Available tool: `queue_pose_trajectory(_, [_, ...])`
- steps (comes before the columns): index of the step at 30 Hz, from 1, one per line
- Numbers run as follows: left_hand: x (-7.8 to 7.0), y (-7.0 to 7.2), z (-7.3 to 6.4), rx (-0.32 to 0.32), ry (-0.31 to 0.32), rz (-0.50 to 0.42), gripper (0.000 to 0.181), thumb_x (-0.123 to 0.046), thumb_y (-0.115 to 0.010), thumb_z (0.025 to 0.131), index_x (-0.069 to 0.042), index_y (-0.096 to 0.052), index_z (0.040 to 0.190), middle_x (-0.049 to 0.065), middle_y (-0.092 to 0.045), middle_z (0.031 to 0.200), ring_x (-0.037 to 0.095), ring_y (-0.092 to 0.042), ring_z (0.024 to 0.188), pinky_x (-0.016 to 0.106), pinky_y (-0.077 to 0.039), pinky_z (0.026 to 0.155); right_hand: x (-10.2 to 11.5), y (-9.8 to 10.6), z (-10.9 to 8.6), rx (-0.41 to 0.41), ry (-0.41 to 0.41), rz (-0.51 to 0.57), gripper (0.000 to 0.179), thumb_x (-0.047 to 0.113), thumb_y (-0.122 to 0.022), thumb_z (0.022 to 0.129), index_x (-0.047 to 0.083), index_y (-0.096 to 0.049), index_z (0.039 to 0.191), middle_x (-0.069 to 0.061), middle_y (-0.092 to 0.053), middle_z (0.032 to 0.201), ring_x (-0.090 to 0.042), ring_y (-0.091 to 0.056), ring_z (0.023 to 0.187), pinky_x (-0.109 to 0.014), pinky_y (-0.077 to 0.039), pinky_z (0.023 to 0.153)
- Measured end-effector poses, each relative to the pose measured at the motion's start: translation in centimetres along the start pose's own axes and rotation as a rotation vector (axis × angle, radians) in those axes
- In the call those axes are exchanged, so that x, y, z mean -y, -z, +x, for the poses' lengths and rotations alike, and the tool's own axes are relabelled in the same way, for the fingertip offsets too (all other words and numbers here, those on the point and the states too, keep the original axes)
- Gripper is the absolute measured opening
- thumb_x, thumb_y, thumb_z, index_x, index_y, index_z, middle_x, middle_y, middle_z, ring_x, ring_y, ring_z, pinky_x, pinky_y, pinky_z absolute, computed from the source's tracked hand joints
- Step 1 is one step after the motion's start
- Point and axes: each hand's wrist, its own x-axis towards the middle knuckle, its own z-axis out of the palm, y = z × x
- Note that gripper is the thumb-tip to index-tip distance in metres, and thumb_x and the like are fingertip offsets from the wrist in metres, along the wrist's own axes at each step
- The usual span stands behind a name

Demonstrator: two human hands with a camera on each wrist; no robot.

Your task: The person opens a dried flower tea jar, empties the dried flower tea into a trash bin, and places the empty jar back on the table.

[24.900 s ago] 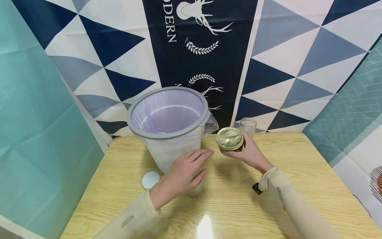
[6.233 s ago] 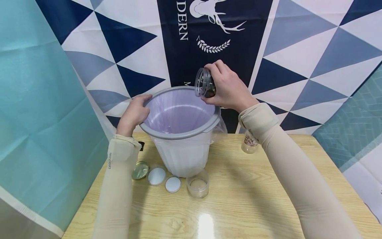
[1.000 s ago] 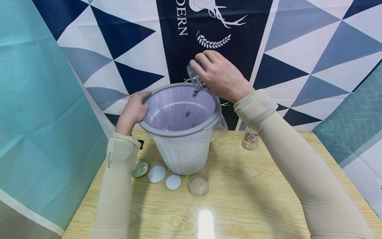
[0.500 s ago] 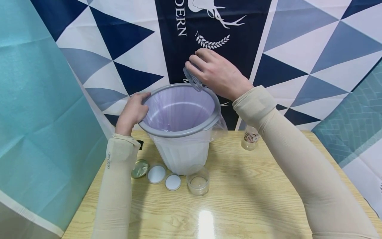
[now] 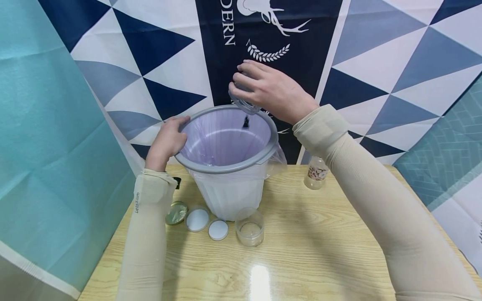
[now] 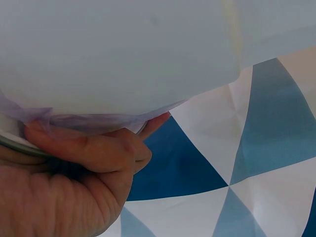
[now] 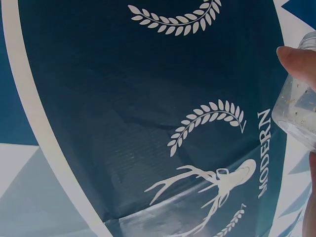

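Observation:
My right hand grips a clear jar, mouth tipped down over the far right of the bin. A dark clump is in the air below the mouth. In the right wrist view the jar shows small specks on its wall, with a thumb across it. My left hand holds the grey rim of the white bin at its left side. In the left wrist view my left fingers curl under the rim, against the purple bag liner and bin wall.
Before the bin on the wooden table lie a greenish-gold lid, a white lid and a smaller white lid. An open clear jar stands beside them. A jar with a patterned label stands behind my right forearm.
Earlier my right hand held a gold-topped jar over the table; later a jar with dark contents, sideways at the bin. Since then it has tipped further down, spilling dark bits. My left hand stays put lately.

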Motion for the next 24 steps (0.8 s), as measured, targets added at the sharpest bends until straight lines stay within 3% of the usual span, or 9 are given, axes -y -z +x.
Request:
queue_pose_trajectory(12, [-0.15,-0.11,0.1,0.0,-0.003,-0.011,0.067,0.003,-0.04,0.092,-0.005,-0.04,0.159,0.022,-0.03,0.167,0.04,-0.038,0.148,0.054,-0.037,0.12,-0.03,0.25,-0.22,0.023,0.018,-0.018,0.063,-0.028,-0.058,0.087,0.006,-0.054,0.14,-0.018,-0.056,0.14,-0.038,-0.047,0.141,-0.044,-0.026,0.128])
queue_pose_trajectory(24, [0.02,-0.06,0.09,0.005,-0.004,0.0,0.067,0.003,-0.038,0.093,-0.005,-0.039,0.16,0.023,-0.029,0.167,0.041,-0.039,0.147,0.054,-0.038,0.118,0.74,-0.51,-0.59,-0.016,0.036,0.011,0.059,-0.028,-0.05,0.09,0.005,-0.054,0.139,-0.018,-0.057,0.137,-0.038,-0.048,0.14,-0.043,-0.024,0.129])
